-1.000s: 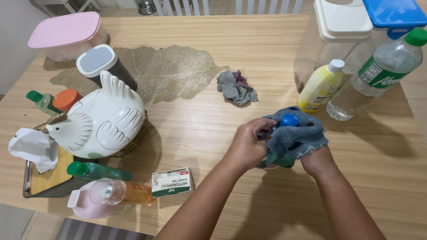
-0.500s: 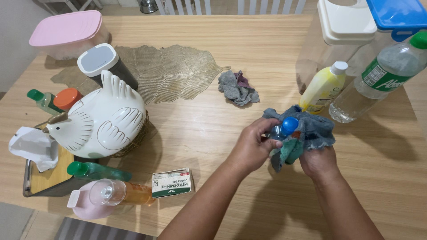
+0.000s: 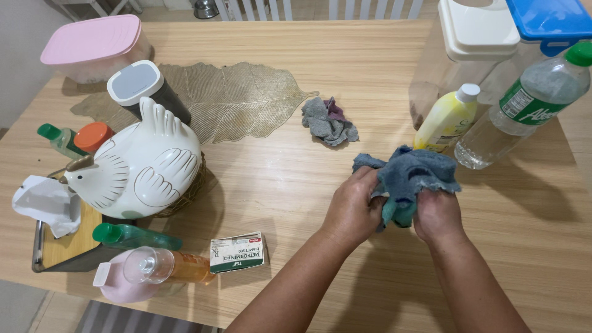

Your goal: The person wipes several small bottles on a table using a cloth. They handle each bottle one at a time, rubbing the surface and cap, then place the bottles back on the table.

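Frayed blue terry cloth point(image 3: 410, 172), bunched

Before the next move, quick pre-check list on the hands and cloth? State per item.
1. Left hand on the blue-grey cloth: ok.
2. Right hand gripping the cloth from below: ok.
3. Item wrapped inside the cloth: cannot tell, only a teal bit shows.
4. Yellow bottle and clear bottle upright, apart from the hands: ok.
5. Grey rag lies apart from the hands: ok.
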